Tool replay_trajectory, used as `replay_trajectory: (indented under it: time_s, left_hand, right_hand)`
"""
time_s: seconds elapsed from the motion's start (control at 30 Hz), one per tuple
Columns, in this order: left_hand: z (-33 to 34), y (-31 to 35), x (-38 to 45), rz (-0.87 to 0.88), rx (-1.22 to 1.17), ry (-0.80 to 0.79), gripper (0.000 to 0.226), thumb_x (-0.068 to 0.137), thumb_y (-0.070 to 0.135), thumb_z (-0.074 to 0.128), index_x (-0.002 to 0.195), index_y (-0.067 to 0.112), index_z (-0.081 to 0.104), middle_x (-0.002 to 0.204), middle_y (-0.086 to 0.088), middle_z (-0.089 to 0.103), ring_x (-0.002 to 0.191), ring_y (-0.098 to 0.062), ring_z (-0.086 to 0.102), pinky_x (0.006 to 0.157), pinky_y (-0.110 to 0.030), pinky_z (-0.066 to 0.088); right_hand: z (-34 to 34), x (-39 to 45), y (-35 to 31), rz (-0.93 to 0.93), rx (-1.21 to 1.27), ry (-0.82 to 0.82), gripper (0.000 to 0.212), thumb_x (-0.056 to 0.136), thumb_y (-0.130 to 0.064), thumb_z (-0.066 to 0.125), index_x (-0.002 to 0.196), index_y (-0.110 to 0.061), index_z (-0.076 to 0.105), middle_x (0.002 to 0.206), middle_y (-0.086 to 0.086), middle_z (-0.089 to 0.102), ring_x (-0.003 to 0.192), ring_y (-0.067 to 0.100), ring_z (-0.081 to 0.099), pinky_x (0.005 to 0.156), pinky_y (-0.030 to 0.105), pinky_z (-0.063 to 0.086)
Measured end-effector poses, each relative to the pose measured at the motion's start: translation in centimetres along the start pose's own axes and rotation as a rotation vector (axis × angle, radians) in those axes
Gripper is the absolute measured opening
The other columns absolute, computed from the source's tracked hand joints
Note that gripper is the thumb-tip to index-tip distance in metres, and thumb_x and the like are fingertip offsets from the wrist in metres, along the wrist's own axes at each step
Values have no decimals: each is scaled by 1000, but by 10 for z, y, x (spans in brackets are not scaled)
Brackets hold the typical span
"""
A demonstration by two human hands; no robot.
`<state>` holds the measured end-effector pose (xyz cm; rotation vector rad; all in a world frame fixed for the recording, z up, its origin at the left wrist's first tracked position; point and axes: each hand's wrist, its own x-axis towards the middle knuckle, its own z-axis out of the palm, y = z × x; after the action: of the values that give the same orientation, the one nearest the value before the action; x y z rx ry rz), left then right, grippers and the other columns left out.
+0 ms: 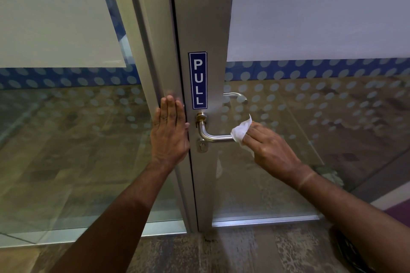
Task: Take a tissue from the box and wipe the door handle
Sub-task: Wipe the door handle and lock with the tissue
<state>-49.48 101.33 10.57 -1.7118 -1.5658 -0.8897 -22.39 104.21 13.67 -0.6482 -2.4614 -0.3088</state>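
Observation:
A steel lever door handle sticks out from the metal door frame below a blue PULL sign. My right hand holds a crumpled white tissue wrapped over the free end of the handle. My left hand lies flat, fingers together, against the fixed frame post just left of the door gap. A keyhole plate sits under the handle's base. No tissue box is in view.
Glass panels with frosted film and a blue dotted band flank the frame on both sides. A second handle shows through the glass behind the door. Worn brown floor lies below, with a dark object at the lower right.

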Motion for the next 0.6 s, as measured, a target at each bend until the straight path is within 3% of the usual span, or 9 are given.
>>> replay_trajectory:
  time_s: [0.13,0.23,0.3,0.43,0.6]
  left_hand:
    - [1,-1,-1,0,-9,-10,71,99,23,29,150,10,-19,157,-6,-32,147,-22,-22,121,-36,-12]
    - [0,-1,-2,5,-12,-12,70,99,24,28,150,10,-19,157,-6,-32,147,-22,-22,121,-36,-11]
    - [0,-2,-2,6,-13,-19,70,99,24,28,150,10,-19,157,-7,-32,147,-22,-22,121,-37,-11]
    - [-1,-2,-2,6,-16,-25,72,99,24,30,150,10,-19,157,-6,-32,147,-22,-22,121,-37,-10]
    - [-3,-1,-2,6,-15,-33,75,98,22,34,150,10,-19,157,-7,-32,147,-22,-22,121,-38,-10]
  right_hand:
    - [0,-3,6,-40,-14,-21,30,90,6,49,116,-2,61,96,13,65,93,32,58,87,35,47]
    - [-2,-4,9,-52,-25,-61,33,96,-1,40,122,-1,61,104,16,67,100,36,62,86,43,53]
    - [-4,-4,9,-69,-25,-73,33,100,-6,38,128,-5,55,112,15,65,105,34,61,89,40,52]
    - [-12,-6,13,-78,-47,-132,35,97,-9,40,131,-8,50,116,17,63,104,33,62,78,41,58]
    - [-14,-10,21,-18,-75,-126,42,84,2,61,126,-1,60,122,22,66,109,37,66,76,44,61]
